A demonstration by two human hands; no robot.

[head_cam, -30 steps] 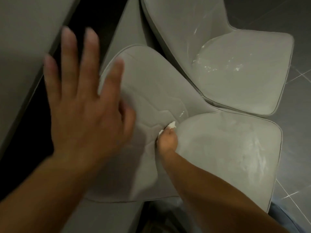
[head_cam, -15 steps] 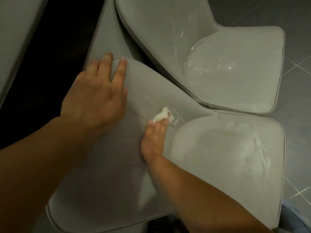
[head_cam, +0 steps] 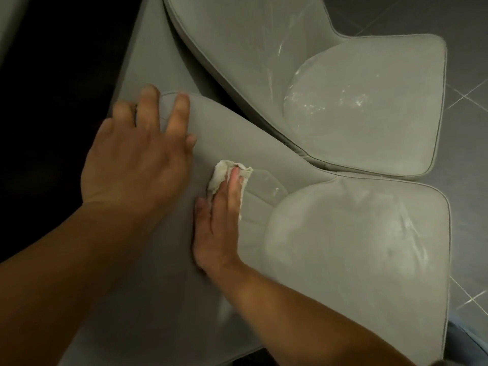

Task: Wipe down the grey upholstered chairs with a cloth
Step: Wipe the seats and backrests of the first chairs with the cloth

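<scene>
Near grey chair (head_cam: 356, 260), right hand (head_cam: 216, 228) – fingers flat – pressing cloth (head_cam: 224, 171), left hand (head_cam: 132, 157) splayed on backrest

Head view, steeply down, close over chairs (head_cam: 343, 233)

Two grey upholstered chairs side by side, seats touching at the edge. Near chair (head_cam: 356, 247): piped seam, pale smears on seat. Far chair (head_cam: 356, 101): shiny wet streaks on seat and backrest. Small crumpled off-white cloth (head_cam: 224, 175) lies flat against near chair's backrest, above the seat crease.
</scene>
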